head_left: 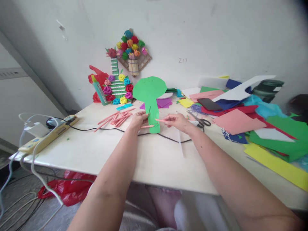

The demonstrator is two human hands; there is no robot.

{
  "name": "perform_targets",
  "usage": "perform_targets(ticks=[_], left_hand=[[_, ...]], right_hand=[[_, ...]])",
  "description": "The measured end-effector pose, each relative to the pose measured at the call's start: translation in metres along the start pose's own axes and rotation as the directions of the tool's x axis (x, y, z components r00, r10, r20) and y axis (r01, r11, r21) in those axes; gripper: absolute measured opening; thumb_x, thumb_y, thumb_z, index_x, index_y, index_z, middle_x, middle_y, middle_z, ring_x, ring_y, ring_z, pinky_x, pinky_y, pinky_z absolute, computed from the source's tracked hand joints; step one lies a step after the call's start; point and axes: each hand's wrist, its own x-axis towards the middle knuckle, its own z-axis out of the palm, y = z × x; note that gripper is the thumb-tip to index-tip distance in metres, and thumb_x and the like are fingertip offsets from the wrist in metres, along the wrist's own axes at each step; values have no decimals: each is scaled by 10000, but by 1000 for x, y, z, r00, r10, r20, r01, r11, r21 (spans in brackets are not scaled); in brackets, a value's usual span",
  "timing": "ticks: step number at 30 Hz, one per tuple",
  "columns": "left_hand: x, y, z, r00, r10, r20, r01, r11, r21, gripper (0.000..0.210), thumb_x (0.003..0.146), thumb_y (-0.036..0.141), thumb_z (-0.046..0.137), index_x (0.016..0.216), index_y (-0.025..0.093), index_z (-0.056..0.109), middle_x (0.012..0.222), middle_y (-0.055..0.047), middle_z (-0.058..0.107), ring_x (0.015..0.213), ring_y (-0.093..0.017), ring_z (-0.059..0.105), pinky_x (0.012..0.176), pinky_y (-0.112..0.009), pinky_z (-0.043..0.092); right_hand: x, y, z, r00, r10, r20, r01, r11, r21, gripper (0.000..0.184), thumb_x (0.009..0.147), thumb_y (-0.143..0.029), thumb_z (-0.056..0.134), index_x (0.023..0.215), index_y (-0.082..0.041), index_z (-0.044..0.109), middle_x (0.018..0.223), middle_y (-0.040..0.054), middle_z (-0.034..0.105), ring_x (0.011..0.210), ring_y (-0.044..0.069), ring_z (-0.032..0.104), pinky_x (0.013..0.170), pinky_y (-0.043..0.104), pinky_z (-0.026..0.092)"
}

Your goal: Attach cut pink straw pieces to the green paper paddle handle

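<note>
A green mushroom-shaped paper cutout (149, 89) lies on the table in front of me, its wide rounded head away from me. My left hand (139, 120) is closed at the left edge of its narrow stem, with the fingers partly hidden. A pink paper stick (147, 126) lies across the lower stem, beside that hand. To the right of the stem, my right hand (176, 123) pinches another pink paper stick (161, 120), whose tip reaches over the green paper. Several loose pink paper sticks (117, 118) lie in a pile to the left.
Scissors (203, 122), a phone (209, 104) and coloured sheets (235, 121) cover the right side. A glue bottle (99, 91) and a flower-decorated paper guitar (117, 86) stand at the back left. A black cable (113, 129) crosses the table from a power strip (48, 134).
</note>
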Motion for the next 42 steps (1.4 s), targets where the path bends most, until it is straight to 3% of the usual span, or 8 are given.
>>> perform_targets(ticks=[7, 27, 42], left_hand=[[-1, 0, -1, 999, 36, 20, -36, 999, 0, 365, 527, 262, 769, 828, 126, 614, 698, -29, 659, 592, -132, 619, 604, -254, 509], [-5, 4, 3, 998, 54, -20, -53, 998, 16, 361, 542, 251, 758, 827, 128, 575, 678, -11, 629, 573, -116, 595, 611, -266, 501], [-8, 6, 5, 998, 58, -9, -58, 998, 28, 367, 527, 254, 762, 817, 129, 574, 677, -11, 632, 571, -111, 593, 606, -253, 500]], right_hand=[[0, 1, 6, 1000, -4, 22, 7, 990, -137, 166, 653, -233, 634, 765, -124, 689, 560, -5, 583, 506, 86, 517, 531, 228, 456], [5, 17, 15, 998, -39, -40, 33, 990, -137, 103, 661, -239, 623, 699, -153, 665, 524, -15, 562, 471, 95, 499, 505, 235, 439], [5, 16, 16, 999, 5, -45, -11, 993, -114, 71, 655, -203, 629, 689, -148, 658, 507, -27, 548, 455, 87, 491, 488, 225, 424]])
